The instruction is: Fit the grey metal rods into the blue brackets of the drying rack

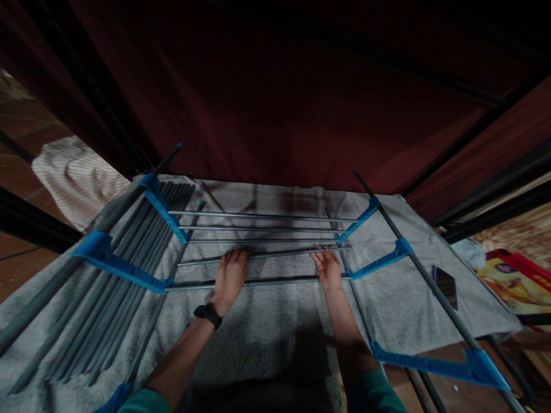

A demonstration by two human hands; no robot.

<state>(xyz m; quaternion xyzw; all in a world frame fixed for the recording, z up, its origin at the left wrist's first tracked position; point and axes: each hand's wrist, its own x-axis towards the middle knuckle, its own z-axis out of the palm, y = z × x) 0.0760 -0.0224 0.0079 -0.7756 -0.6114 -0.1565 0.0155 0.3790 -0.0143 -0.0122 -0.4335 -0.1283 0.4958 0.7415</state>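
Note:
A loose grey tube (pixel 282 253) lies crosswise, slightly tilted, between the two sides of a partly joined rack. My left hand (pixel 232 274) is closed over it left of its middle, with a black watch on that wrist. Near its right end, the fingers of my right hand (pixel 328 267) grip the same tube, palm turned partly up. Just below, another grey tube (pixel 279 281) spans between a left blue bracket (pixel 129 272) and a right blue bracket (pixel 379 261). Farther back, several crossbars (pixel 267 230) run between the far left blue bracket (pixel 166 215) and far right blue bracket (pixel 359 221).
Several loose grey tubes (pixel 124 275) lie side by side at left on the grey cloth (pixel 258 338). A phone (pixel 445 287) rests at right. Beyond are a red and yellow package (pixel 512 278), a striped cloth (pixel 81 178) and a dark red curtain-like sheet (pixel 275 115).

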